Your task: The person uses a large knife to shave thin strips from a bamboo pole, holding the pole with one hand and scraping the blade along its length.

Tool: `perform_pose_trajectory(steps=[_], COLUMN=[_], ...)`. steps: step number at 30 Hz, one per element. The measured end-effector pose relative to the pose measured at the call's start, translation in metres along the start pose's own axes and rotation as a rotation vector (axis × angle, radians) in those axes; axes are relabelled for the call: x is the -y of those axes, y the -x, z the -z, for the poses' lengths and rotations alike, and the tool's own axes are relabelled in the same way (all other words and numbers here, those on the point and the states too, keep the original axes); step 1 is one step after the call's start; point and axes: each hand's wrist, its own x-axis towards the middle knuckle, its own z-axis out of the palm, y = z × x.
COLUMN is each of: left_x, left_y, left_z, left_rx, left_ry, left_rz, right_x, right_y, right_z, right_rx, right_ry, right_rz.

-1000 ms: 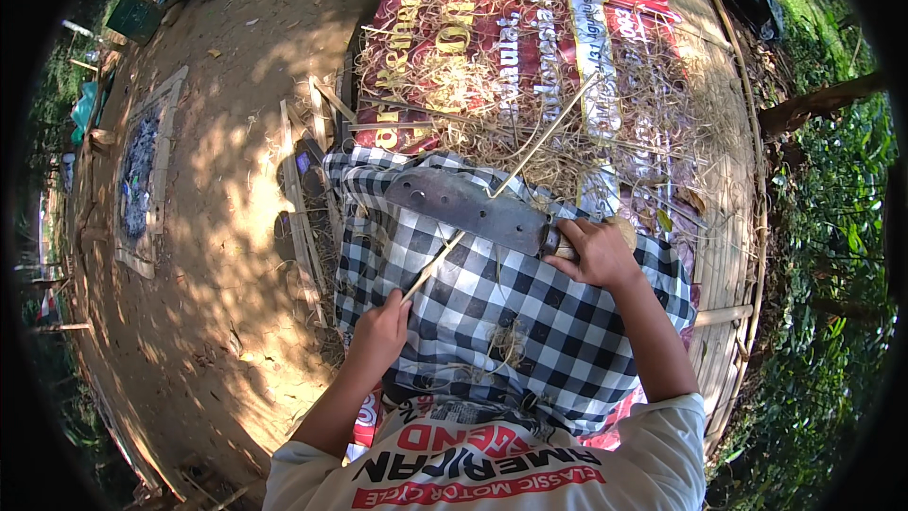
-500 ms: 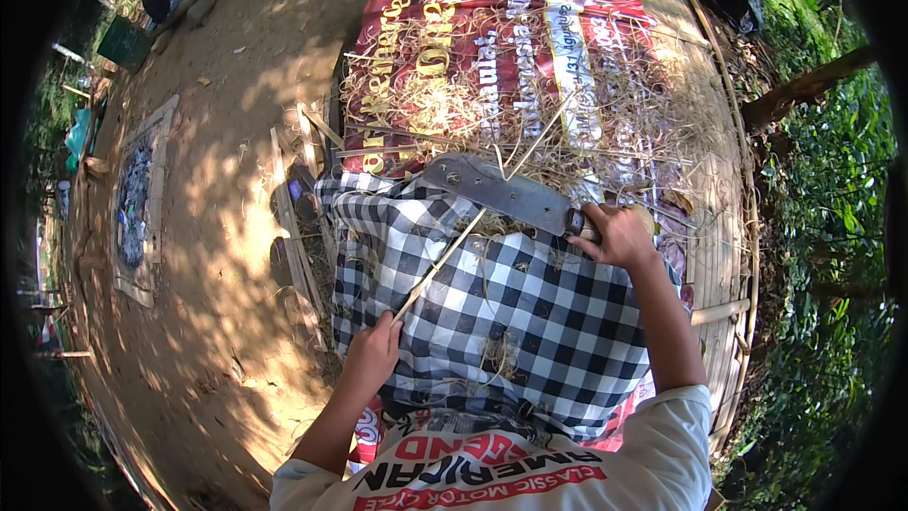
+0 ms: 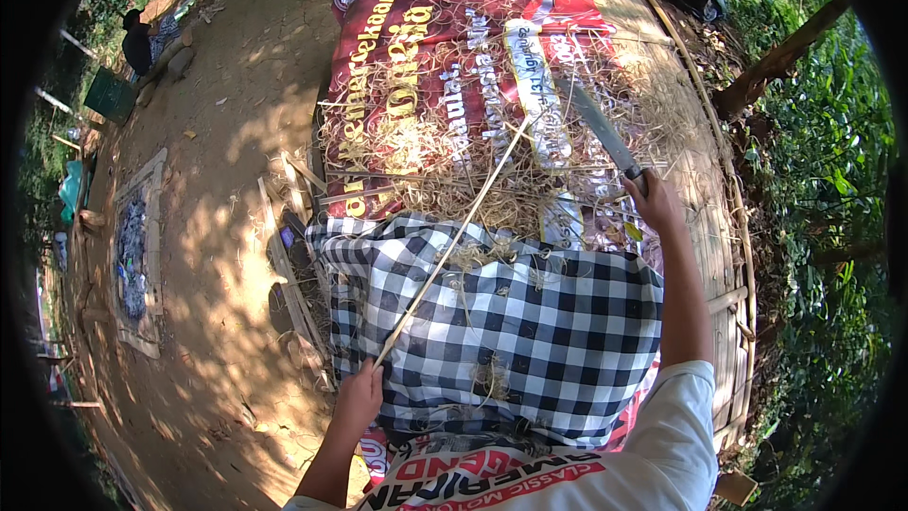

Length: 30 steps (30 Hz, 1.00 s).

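My left hand [image 3: 359, 396] is closed round the lower end of a thin pale bamboo strip [image 3: 445, 260]. The strip slants up and away to the right, over the black-and-white checked cloth [image 3: 530, 341] across my lap. Out to the right, my right hand [image 3: 655, 201] grips the dark handle of a broad-bladed machete [image 3: 602, 128]. Its blade points away and to the left, apart from the strip. Beneath both tools lies a red printed banner [image 3: 416, 66] strewn with curly bamboo shavings [image 3: 492, 185].
A slatted bamboo platform [image 3: 695, 123] carries the banner. Split bamboo pieces [image 3: 288, 274] lie at its left edge, beside bare ground [image 3: 218, 227]. A framed ash pit [image 3: 134, 251] is farther left, a person [image 3: 139, 43] sits at far left, and a wooden post [image 3: 780, 57] leans at right.
The machete has moved from across the strip to farther away at the right, its blade swinging to point forward. My left hand has drawn the strip slightly back toward me.
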Motion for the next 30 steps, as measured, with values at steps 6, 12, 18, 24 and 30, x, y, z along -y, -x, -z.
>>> perform_pose_trajectory(steps=[6, 12, 18, 24, 30], left_x=[0.017, 0.017, -0.002, 0.014, 0.012], left_y=[0.012, 0.000, -0.004, -0.004, -0.011], left_z=[-0.016, -0.009, -0.002, -0.013, -0.007], left_rx=[-0.033, -0.013, -0.032, -0.025, 0.008], left_ry=[0.114, 0.081, 0.129, 0.179, 0.244], left_rz=[0.010, 0.073, 0.098, 0.110, 0.098], right_x=[-0.063, -0.009, 0.055, 0.127, 0.169], right_y=[0.028, 0.069, 0.077, 0.086, 0.113], right_z=[0.026, 0.025, 0.018, 0.003, -0.022], right_rx=[-0.151, -0.164, -0.153, 0.104, 0.283], right_ry=[0.042, -0.261, -0.572, -0.614, -0.430], right_rz=[-0.240, -0.220, -0.127, 0.072, 0.444])
